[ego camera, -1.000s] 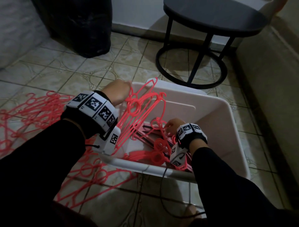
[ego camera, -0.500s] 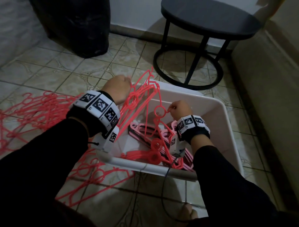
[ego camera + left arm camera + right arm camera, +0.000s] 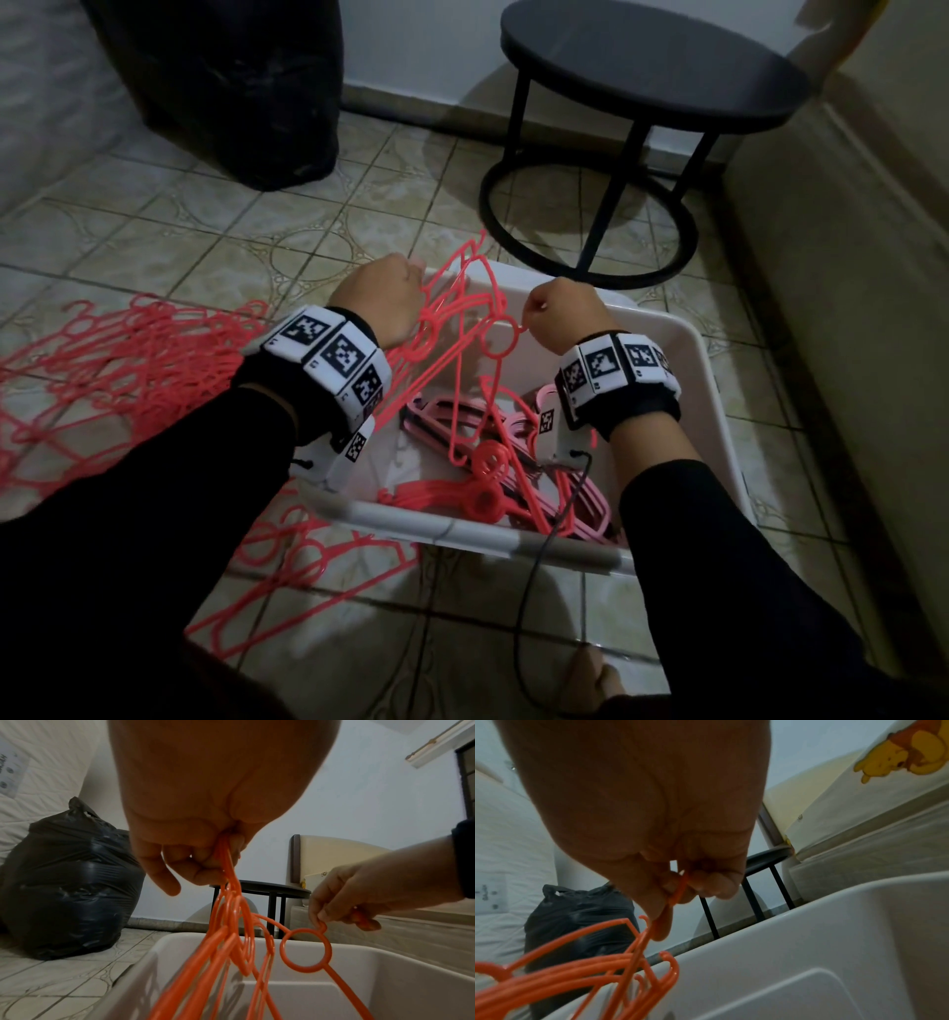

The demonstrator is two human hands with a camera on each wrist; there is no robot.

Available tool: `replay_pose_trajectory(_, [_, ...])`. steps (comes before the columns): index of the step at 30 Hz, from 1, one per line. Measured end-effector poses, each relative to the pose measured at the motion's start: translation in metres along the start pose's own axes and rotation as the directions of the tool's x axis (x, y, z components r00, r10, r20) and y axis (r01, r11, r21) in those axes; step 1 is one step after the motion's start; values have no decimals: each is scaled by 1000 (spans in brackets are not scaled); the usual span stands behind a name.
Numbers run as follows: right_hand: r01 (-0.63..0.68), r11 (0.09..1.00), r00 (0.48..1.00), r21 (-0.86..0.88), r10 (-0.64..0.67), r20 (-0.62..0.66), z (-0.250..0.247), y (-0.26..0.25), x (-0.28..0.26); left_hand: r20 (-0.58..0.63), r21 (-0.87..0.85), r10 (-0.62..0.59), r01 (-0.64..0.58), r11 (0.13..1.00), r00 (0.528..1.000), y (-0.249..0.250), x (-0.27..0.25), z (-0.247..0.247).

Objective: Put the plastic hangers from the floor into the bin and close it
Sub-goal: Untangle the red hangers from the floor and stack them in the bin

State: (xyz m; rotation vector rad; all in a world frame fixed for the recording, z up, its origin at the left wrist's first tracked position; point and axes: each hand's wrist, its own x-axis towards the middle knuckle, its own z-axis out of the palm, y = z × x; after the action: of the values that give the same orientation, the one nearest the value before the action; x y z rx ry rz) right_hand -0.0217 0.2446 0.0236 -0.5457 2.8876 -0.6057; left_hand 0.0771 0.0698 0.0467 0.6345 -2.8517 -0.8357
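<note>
The hangers (image 3: 457,329) are thin plastic rod, smooth, with a slight sheen. The bin (image 3: 714,390) is white plastic, smooth and faintly glossy on its walls. The floor (image 3: 215,241) is glazed tile with a patterned face. The bag (image 3: 72,878) is thin black plastic, crinkled and shiny. The stool (image 3: 652,72) has a matt dark top on black metal legs.

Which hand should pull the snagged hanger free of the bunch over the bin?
Right hand, probably: it pinches one hanger's hook beside the ring, apart from the bunch. Left hand grips the bunch over the bin, so it should hold steady.
</note>
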Motion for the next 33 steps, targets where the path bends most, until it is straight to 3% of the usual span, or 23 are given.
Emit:
replay_pose_trajectory(3, [-21,1000,999,13,21,-25,-1,0,0,-6,-24,-12,12,1000,1000,-3,2,1])
replay_pose_trajectory(8, [-192,974,969,123,208,-132,-6,28,5,-24,-119,-54,51,992,998,-10,7,-2])
replay_pose_trajectory(12, [-273,950,954,150,288,-87,-15,42,6,20,-177,-68,70,982,998,-8,7,-3])
replay_pose_trajectory(15, [-229,949,972,217,236,-7,-16,29,-3,31,-246,-95,99,964,995,-3,8,-2])
replay_pose_trajectory(17, [-192,907,981,374,172,87,-13,11,-11,79,-343,-102,124,931,992,1,8,1])
replay_pose_trajectory(21, [-214,626,962,750,2,274,-12,-29,-22,191,-497,-82,169,851,978,14,6,8])
replay_pose_trajectory(24, [-169,518,969,839,-69,238,-12,-42,-26,259,-484,-24,152,862,966,26,3,16])
replay_pose_trajectory(28, [-169,406,978,898,-47,205,-5,-45,-26,267,-552,23,133,823,963,29,4,26])
replay_pose_trajectory(30, [-134,413,978,901,-94,188,-2,-42,-25,246,-559,27,118,821,969,26,5,31])
replay_pose_trajectory(33, [-3,543,970,840,-203,134,0,-37,-24,210,-565,14,110,818,978,21,6,33])
